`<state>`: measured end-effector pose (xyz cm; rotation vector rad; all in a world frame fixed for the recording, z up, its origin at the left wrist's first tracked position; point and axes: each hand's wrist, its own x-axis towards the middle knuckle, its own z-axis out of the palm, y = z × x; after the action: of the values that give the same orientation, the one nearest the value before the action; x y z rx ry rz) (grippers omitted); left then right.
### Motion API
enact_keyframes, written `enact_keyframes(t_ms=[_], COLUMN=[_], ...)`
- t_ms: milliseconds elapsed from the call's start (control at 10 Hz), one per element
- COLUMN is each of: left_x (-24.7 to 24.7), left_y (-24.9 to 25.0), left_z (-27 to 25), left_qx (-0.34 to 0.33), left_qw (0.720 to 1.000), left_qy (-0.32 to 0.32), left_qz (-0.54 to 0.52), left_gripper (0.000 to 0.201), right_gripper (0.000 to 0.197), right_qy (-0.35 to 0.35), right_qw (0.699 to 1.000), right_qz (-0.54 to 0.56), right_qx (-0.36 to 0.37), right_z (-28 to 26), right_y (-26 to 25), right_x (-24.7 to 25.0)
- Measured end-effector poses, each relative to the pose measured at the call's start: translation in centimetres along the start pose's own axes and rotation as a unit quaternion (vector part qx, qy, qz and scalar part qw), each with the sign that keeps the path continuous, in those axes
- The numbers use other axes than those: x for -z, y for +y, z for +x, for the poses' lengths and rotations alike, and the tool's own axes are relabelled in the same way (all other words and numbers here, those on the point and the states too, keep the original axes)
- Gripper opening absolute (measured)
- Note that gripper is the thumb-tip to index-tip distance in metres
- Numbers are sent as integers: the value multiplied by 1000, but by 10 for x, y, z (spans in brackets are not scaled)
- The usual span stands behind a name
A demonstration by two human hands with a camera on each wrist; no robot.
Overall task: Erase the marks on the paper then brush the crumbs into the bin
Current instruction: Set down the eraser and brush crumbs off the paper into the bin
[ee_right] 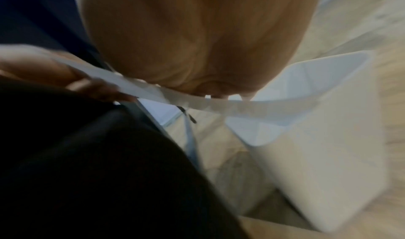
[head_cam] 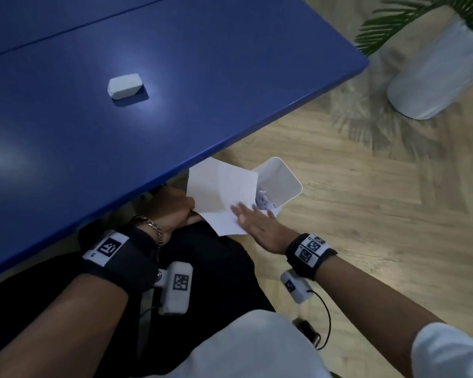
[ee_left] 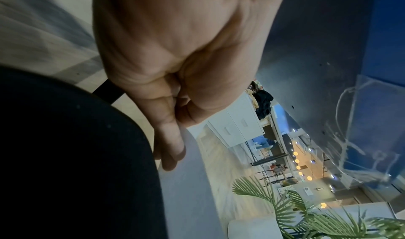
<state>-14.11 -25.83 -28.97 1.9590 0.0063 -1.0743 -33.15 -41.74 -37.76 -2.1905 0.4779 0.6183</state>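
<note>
- A blue table (head_cam: 175, 77) fills the upper left of the head view, a white eraser (head_cam: 125, 86) resting on it.
- Below its edge, the left hand (head_cam: 172, 211) pinches a white paper (head_cam: 221, 192) tilted over a white bin (head_cam: 281, 178) on the wood floor (head_cam: 366, 214).
- The right hand (head_cam: 260, 227) lies flat, fingers straight, on the paper.
- A potted palm (head_cam: 434, 64) stands at the upper right.

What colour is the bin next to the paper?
White. The bin shows best in the head view, standing on the wooden floor.

White paper (head_cam: 224, 192) tilts over white bin (head_cam: 281, 178); white eraser (head_cam: 124, 86) lies on table.
</note>
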Motion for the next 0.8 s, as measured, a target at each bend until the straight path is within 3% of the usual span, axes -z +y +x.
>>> enact_keyframes(t_ms=[100,200,300,400,500,600,700,800], left_x=[-3,-3,-4,-6,-6,-6,-8,-9], left_y=[2,-1,-2,-2,0,0,0,-1], left_z=[-2,0,-2,0,-1,-1,-7,-7], left_qx=[4,-2,-3,-2,-3,-8,-2,2], left_qw=[1000,1000,1000,1000,1000,1000,1000,1000], left_qy=[-7,-1,-1,-12,-20,-17,-15,-6], left_qz=[4,11,-3,14,-1,6,-6,0], left_gripper=[27,3,17,30,32,14,7,10], right_gripper=[60,68,59,55,58,63,76,86], right_qy=[9,66,91,55,8,-25,-26,42], right_qw=[989,987,995,981,992,997,980,979], right_qz=[-94,-58,15,97,113,22,-103,-95], right_qx=[-111,-137,34,160,63,-71,-169,-173], right_z=[17,19,7,3,12,24,35,37], right_y=[29,22,-27,-58,-34,7,37,19], right_x=[4,15,19,7,-1,0,5,17])
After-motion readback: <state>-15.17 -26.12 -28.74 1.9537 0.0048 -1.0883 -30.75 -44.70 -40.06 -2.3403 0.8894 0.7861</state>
